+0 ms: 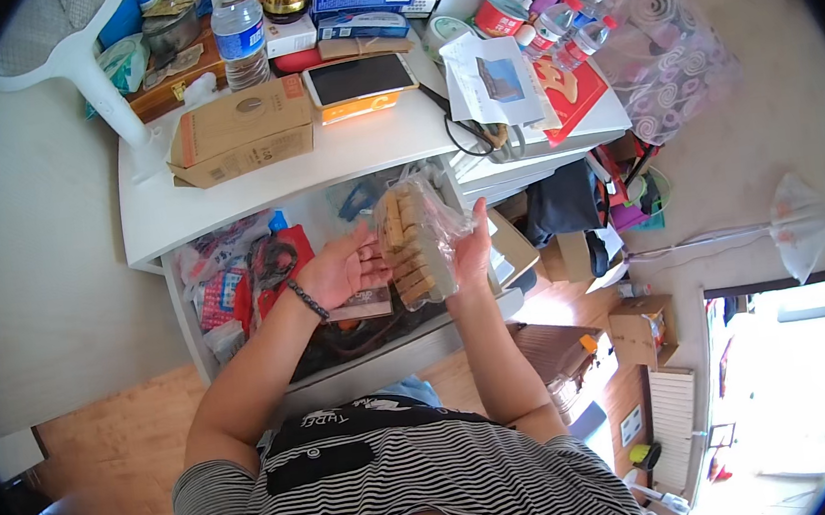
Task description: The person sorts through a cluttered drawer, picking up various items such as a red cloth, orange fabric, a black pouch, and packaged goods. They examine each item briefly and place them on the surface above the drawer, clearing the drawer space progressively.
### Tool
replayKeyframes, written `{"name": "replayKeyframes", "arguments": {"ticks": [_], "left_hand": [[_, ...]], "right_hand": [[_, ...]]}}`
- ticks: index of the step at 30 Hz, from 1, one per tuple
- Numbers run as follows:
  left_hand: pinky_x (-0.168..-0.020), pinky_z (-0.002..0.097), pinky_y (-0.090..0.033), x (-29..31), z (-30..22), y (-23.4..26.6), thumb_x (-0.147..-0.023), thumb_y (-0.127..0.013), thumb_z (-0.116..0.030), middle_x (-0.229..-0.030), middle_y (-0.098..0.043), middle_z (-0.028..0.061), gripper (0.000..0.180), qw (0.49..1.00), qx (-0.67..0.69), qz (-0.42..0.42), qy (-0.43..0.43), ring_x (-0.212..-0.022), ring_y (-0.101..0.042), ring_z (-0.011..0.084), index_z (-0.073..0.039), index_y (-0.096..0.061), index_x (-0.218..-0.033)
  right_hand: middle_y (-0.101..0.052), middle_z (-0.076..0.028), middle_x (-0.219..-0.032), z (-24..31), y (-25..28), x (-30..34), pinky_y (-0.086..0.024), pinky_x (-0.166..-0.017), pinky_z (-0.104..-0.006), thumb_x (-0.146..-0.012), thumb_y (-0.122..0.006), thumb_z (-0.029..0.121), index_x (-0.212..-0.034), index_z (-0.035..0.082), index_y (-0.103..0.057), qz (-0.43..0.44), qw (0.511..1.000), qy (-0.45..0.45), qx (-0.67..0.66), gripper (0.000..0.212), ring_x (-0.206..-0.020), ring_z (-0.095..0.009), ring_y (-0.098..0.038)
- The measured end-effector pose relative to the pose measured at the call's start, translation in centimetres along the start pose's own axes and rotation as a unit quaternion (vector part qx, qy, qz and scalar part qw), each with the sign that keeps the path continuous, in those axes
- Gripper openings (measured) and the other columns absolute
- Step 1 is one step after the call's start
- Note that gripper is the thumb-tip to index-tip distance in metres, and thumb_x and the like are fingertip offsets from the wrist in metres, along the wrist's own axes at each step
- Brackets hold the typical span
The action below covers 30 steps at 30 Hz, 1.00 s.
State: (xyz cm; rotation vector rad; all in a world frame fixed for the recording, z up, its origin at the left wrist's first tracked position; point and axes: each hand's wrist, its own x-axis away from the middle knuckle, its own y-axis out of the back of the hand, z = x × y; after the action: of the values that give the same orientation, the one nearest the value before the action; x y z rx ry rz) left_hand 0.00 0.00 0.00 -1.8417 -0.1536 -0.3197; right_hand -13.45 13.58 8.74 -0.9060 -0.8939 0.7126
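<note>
My right hand (472, 253) grips the right side of a clear plastic bag (418, 242), its thumb pointing up. Inside the bag are several tan, ribbed block-like pieces in rows; I cannot tell what they are. On the other side my left hand (343, 269), with a dark bead bracelet (307, 299) at the wrist, has its palm up and fingers stretched toward the bag. Whether its fingertips touch the bag is unclear. Both hands are over a pulled-out white drawer (397, 345) holding plastic bags, a red item (297, 246) and a coiled dark cord (273, 260).
On the white desktop (370, 139) stand a brown cardboard box (244, 132), a phone (359, 79) on an orange box, a water bottle (239, 36) and papers (490, 83). More bottles and boxes crowd the back. Cartons (641, 329) and a brown suitcase (556, 358) are on the floor at right.
</note>
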Motion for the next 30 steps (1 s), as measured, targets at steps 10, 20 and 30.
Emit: {"name": "replayKeyframes", "arguments": {"ticks": [10, 20, 30], "left_hand": [[-0.081, 0.0271, -0.048, 3.1, -1.6, -7.1, -0.084, -0.065, -0.014, -0.101, -0.061, 0.0104, 0.04, 0.893, -0.274, -0.203, -0.293, -0.092, -0.059, 0.0134, 0.001, -0.044, -0.115], [-0.066, 0.0231, -0.05, 3.0, -0.6, -6.8, -0.084, -0.065, -0.01, -0.092, -0.063, 0.0095, 0.038, 0.866, -0.283, -0.225, -0.345, -0.079, -0.061, 0.0117, -0.001, -0.042, -0.114], [-0.092, 0.0328, -0.045, 5.5, -1.0, -9.7, -0.095, -0.046, -0.031, -0.124, -0.052, 0.008, 0.043, 0.951, -0.084, -0.09, -0.282, -0.107, -0.056, 0.0175, -0.005, -0.039, -0.128]], "right_hand": [[-0.059, -0.013, -0.11, 2.8, 2.3, 0.0, -0.045, -0.091, -0.0405, -0.084, -0.062, 0.028, -0.124, -0.004, -0.045, 0.119, 0.965, 0.137, 0.189, 0.054, -0.099, -0.025, -0.058], [-0.054, -0.015, -0.122, -1.1, -1.7, 0.9, -0.031, -0.105, -0.04, -0.095, -0.046, 0.02, -0.111, -0.005, -0.057, 0.125, 0.866, 0.234, 0.424, 0.033, -0.116, -0.026, -0.049], [-0.028, -0.015, -0.145, -4.3, -3.5, 1.9, -0.03, -0.101, -0.0528, -0.072, -0.065, 0.009, -0.129, 0.018, -0.049, 0.166, 0.336, 0.378, 0.846, 0.061, -0.132, -0.044, -0.025]]}}
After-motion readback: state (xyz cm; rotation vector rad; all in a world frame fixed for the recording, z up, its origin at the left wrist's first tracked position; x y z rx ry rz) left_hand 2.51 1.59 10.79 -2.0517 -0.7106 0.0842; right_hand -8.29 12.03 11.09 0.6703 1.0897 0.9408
